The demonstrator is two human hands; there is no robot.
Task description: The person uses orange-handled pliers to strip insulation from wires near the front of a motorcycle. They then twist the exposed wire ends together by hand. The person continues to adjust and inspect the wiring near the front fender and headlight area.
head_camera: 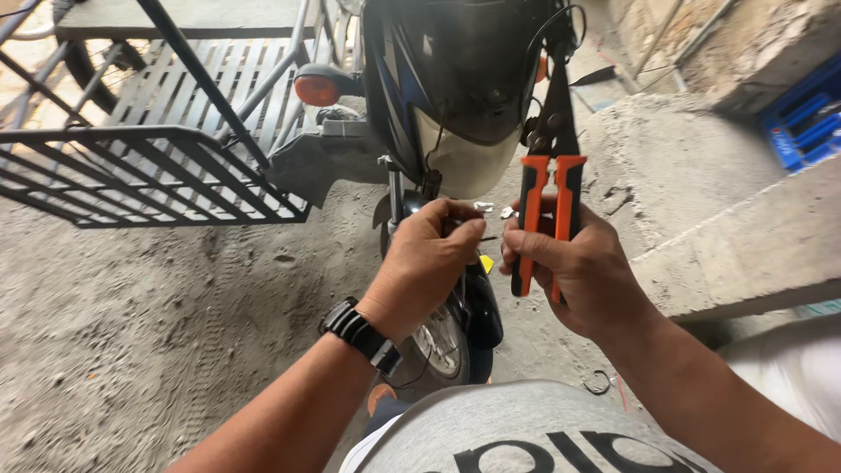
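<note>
I am looking down at the front of a black and blue motorcycle [455, 79] with its front wheel [442, 342] between my arms. My right hand [574, 271] is shut on a pair of pliers [552, 184] with orange and black handles, jaws pointing up. Fingers of that hand also reach left toward a thin dark wire [486, 238]. My left hand [425, 263], with a black wristwatch [359, 335], pinches the same wire just in front of the fork. An orange turn signal [315, 89] sticks out at the left.
A dark metal grille rack [149, 166] stands at the left over sandy ground [131, 324]. Concrete steps [745, 245] rise on the right, with a blue crate [806, 118] at the far right. A small wire loop [598, 382] lies on the ground.
</note>
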